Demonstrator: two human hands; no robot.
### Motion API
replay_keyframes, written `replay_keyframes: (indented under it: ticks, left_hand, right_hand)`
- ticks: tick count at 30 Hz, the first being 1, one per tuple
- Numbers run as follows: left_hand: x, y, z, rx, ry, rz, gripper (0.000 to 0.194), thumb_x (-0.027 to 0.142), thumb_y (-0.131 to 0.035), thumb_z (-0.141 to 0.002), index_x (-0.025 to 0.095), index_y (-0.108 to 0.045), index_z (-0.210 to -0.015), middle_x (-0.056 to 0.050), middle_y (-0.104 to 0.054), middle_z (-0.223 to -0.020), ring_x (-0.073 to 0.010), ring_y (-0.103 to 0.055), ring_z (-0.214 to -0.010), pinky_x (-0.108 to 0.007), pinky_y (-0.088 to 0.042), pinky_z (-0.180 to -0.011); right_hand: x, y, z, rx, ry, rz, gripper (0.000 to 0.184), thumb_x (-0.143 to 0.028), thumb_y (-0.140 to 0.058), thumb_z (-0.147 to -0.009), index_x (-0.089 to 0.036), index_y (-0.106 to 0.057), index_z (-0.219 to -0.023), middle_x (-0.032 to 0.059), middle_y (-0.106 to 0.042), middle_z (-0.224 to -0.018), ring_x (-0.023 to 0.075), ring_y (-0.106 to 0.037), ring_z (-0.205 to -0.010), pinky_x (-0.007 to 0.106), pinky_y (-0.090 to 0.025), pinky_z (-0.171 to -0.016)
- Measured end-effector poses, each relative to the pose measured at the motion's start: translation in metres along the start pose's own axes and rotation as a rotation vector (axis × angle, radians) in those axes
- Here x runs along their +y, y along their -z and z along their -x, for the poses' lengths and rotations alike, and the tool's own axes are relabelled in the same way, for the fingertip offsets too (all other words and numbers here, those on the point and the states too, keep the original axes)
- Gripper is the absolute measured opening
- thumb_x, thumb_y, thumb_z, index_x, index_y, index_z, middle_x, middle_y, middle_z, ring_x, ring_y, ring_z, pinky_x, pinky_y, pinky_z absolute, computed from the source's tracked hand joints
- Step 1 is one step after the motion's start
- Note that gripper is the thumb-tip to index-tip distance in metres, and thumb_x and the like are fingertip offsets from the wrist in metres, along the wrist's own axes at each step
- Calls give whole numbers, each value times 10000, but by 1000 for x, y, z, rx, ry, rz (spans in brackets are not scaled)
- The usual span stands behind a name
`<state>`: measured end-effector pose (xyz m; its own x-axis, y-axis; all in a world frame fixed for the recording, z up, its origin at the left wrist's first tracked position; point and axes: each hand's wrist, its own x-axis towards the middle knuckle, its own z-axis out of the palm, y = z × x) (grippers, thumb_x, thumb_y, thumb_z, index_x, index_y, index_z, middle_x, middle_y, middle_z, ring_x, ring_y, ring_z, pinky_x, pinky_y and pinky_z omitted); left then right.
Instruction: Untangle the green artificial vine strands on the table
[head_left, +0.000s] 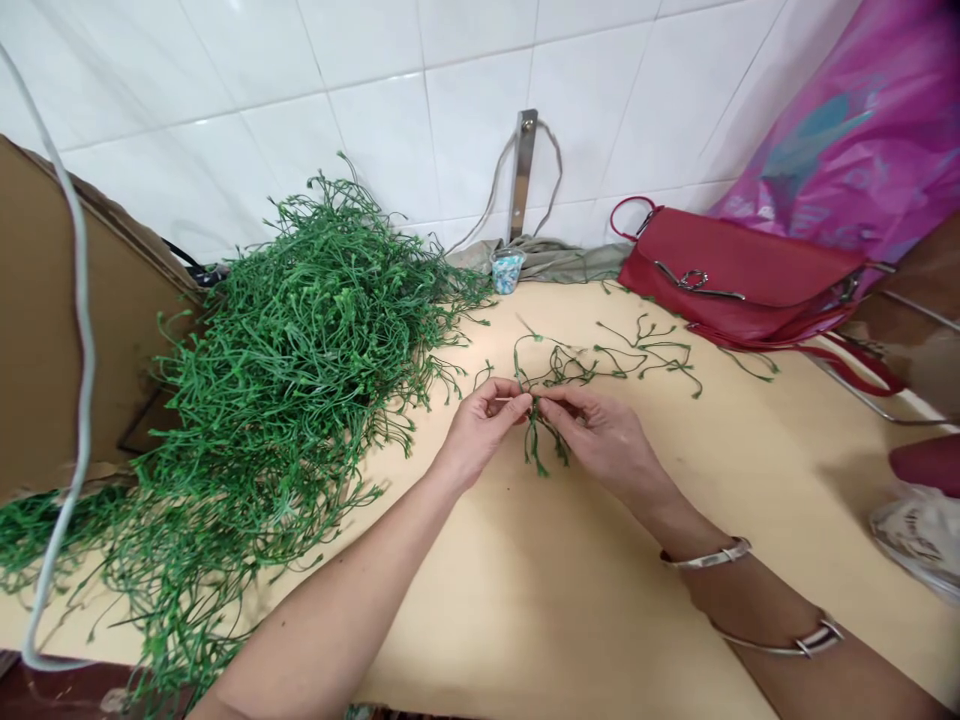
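Both hands work close together just above the middle of the surface (600, 620). The left hand (480, 430) and the right hand (600, 435) meet at the fingertips, each grip clenched in a pinch on a thin green sprig (544, 440). The sprig looks like artificial foliage: slender, forked plastic stems ending in tiny buds. Part of it hangs below the fingers in a small drooping tuft, and the rest trails away from them across the surface toward the right.

A large tangled heap of the same greenery (300, 340) sits to the left, spilling over a cardboard sheet (45, 320) and past the surface's edge. A white cable (82, 350) hangs in front of it. Farther back, against white wall tiles (225, 100), are a small clear cup (507, 270) of blue-and-white bits, a crumpled grey-green cloth (547, 260) and a metal bracket (523, 175). A red handbag (735, 270) lies at the back right, below a pink plastic bag (817, 130). Two metal bangles (709, 555) circle the right forearm.
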<state>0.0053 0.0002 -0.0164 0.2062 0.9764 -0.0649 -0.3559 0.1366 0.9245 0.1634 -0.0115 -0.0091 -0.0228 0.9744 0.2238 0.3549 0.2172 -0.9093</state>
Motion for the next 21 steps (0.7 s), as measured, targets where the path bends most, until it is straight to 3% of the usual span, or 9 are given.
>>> replay_keyframes:
  ticks: [4,9,14,21]
  left_hand:
    - [-1,0,0,41,-46,-90,380,433,-876,-665,177,-633,-805,40,-584,-723,-86,-525,-692,-227,-427,-699]
    - [-2,1,1,85,-61,-191,367,429,-863,-677,169,-622,-773,58,-539,-598,-71,-451,-578,-218,-335,-579]
    - [-3,3,-1,39,-10,-93,417,449,-897,-609,159,-645,-772,25,-629,-684,-90,-551,-651,-239,-425,-674]
    - [-3,-2,0,-1,30,6,403,414,-905,-611,163,-652,-800,31,-623,-765,-91,-561,-724,-261,-450,-789]
  right_hand:
    - [-4,3,-1,43,42,65,216,-398,-645,-844,-211,-754,-848,41,-720,-755,189,-631,-674,320,-536,-636]
    - [-14,8,-1,-84,-38,-8,348,-526,-646,-858,-195,-710,-771,45,-696,-709,177,-612,-657,292,-500,-600]
    - [-10,7,-2,-155,-130,-90,383,-564,-727,-762,-183,-688,-774,42,-686,-697,163,-585,-616,282,-476,-552]
    - [-14,7,-5,-79,-107,-33,120,-322,-610,-704,-205,-638,-692,-8,-594,-599,135,-494,-548,264,-406,-500]
